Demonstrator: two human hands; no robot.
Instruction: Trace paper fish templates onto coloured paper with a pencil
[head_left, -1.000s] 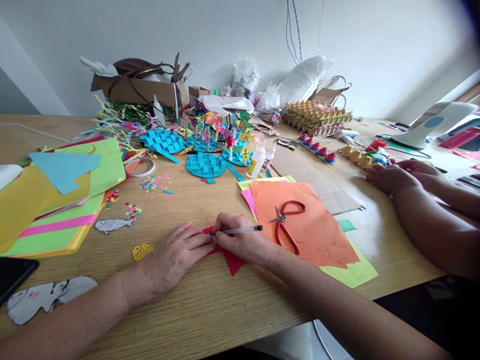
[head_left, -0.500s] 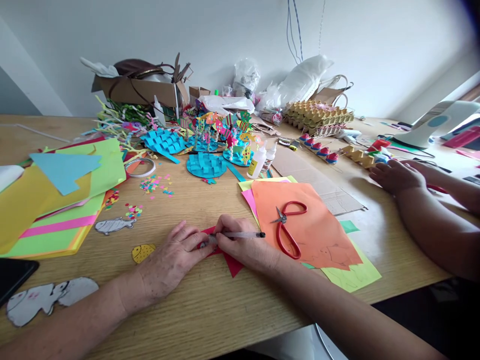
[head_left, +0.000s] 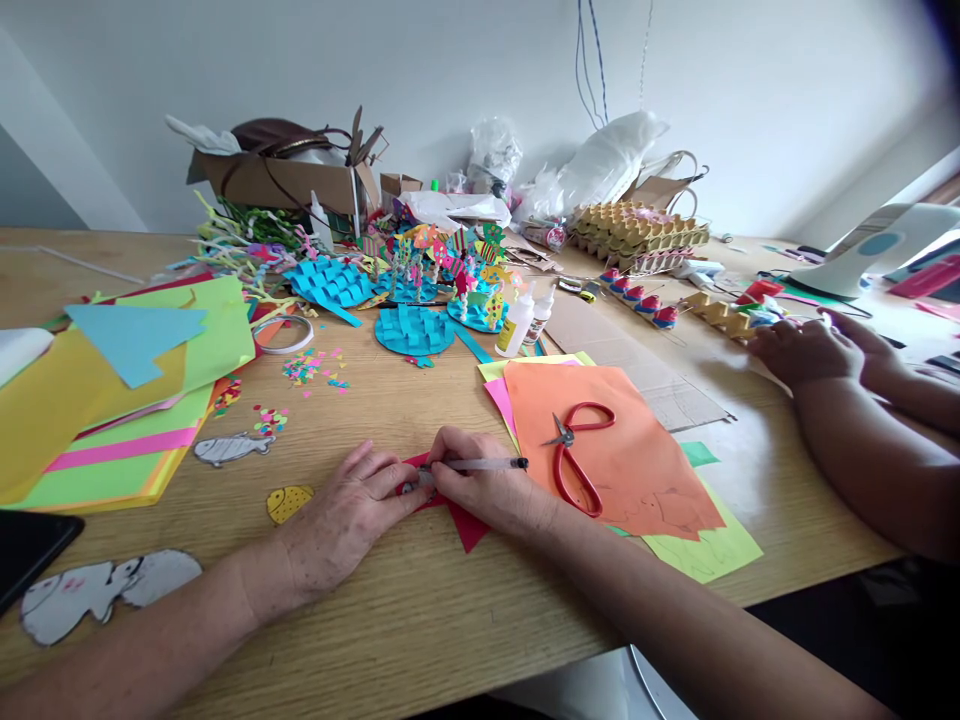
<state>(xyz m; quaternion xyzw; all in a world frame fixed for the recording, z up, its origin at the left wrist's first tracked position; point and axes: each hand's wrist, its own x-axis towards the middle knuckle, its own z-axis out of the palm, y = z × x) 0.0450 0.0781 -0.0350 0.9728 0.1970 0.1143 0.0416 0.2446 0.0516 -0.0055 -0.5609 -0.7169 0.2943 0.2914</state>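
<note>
My left hand (head_left: 356, 510) presses a small grey paper cut-out (head_left: 421, 482) onto a piece of red paper (head_left: 466, 530), its thumb and index finger along the edge. My fingers hide most of the cut-out. In my right hand (head_left: 484, 492) is a pen (head_left: 491, 464), its tip at the cut-out and covered by my fingers. Left of my hands lie a yellow paper fish (head_left: 286, 504), a grey paper fish (head_left: 229, 449) and larger white fish cut-outs (head_left: 71, 598). Red-handled scissors (head_left: 577, 475) rest on orange paper (head_left: 637, 440) to the right.
Coloured paper sheets (head_left: 225, 330) are stacked at the left, near a tape roll (head_left: 283, 335). Woven blue paper pieces (head_left: 414, 330) and glue bottles (head_left: 514, 325) stand farther back. Egg trays (head_left: 637, 235) are behind. Another person's hands (head_left: 810, 355) work at the right.
My hands and the pen stay almost in place, with only a slight shift of the pen. At the right, the other person's hands have moved a little. The view has shifted slightly.
</note>
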